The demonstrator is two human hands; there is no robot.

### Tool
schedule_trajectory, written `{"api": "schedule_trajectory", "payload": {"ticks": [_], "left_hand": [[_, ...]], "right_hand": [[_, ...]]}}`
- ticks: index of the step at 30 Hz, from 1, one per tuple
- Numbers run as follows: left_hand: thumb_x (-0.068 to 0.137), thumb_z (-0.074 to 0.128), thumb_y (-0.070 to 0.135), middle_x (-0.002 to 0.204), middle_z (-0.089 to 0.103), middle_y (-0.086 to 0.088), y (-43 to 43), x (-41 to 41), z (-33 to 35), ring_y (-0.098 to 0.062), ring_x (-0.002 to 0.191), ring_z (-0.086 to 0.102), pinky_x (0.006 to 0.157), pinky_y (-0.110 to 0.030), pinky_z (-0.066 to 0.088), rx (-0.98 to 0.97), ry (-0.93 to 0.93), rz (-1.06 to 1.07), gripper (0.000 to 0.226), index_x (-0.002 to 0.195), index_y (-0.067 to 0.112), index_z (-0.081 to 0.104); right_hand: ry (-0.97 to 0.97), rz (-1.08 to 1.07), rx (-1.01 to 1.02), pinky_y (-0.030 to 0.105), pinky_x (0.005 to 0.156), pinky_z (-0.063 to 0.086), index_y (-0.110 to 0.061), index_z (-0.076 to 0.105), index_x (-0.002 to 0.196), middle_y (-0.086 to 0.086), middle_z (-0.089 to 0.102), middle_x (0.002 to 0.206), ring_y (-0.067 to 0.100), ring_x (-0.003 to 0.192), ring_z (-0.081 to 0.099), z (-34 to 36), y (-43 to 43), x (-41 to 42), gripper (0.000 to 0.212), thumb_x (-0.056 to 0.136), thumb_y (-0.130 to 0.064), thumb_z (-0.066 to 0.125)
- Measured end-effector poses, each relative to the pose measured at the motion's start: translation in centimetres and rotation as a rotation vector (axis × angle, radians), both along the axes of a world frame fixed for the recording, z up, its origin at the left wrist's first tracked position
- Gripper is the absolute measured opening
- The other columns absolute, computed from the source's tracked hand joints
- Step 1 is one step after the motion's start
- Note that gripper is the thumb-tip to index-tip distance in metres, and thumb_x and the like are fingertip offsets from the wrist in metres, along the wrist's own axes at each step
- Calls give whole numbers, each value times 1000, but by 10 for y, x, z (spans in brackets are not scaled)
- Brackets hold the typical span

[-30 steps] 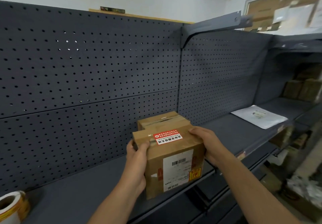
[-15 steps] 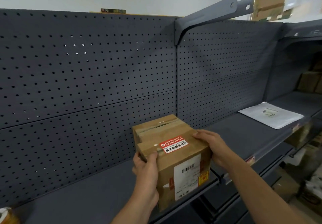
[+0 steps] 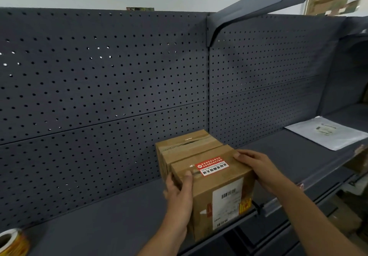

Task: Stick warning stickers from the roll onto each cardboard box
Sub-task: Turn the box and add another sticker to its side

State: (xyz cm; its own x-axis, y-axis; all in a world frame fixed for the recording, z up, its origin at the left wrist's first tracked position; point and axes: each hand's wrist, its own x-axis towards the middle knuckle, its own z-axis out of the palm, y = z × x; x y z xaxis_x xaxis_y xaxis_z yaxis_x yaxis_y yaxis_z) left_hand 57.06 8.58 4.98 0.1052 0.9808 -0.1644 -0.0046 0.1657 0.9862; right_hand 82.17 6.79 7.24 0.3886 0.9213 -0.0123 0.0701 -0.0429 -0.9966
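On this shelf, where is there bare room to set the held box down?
Bare shelf runs between the sticker roll and the left hand. Another bare stretch lies between the right hand and the white paper. The middle is crowded: the stickered box sits against the rear box.

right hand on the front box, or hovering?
Touching. The head view shows the right hand gripping the front box: fingertips lie on its top right edge, with no gap, while the left hand clasps the opposite side.

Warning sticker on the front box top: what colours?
Red with a white band of black text, on the warning sticker; clearest in the head view, between both hands.
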Motion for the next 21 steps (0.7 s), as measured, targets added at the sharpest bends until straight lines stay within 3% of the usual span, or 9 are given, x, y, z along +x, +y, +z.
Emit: {"api": "schedule_trajectory", "payload": {"ticks": [5, 9, 14, 21], "left_hand": [[90, 40, 76, 148, 38, 6, 10, -17, 4, -19, 140, 42, 120, -48, 36, 244, 201, 68, 80, 157, 33, 30], [104, 49, 47, 146, 45, 11, 19, -40, 15, -16, 140, 37, 118, -46, 37, 533, 563, 25, 49, 150, 32, 44], [100, 53, 38, 146, 48, 16, 26, -65, 25, -13, 141, 37, 119, -41, 35, 816, 959, -51, 48, 147, 33, 51], [101, 47, 38, 145, 50, 11, 19, -106, 47, -14, 135, 44, 115, -36, 38, 918, 1086, -41, 52, 152, 30, 45]], "right_hand": [[-434, -44, 49, 25, 86, 53, -25, 67, 125, -9, 68, 116, 7, 108, 64, 11, -5, 0, 32, 94, -30, 74], [-731, -88, 74, 29, 95, 50, -18, 64, 133, -6, 63, 122, 13, 114, 60, 17, -7, -16, 36, 98, -25, 69], [-1001, -130, 146, 35, 99, 48, -21, 59, 138, -8, 56, 132, 15, 123, 50, 26, -16, -41, 39, 100, -29, 63], [-1232, -118, 239, 33, 76, 45, -16, 64, 128, 1, 65, 118, 22, 100, 59, 23, -17, -88, 33, 97, -25, 63]]}}
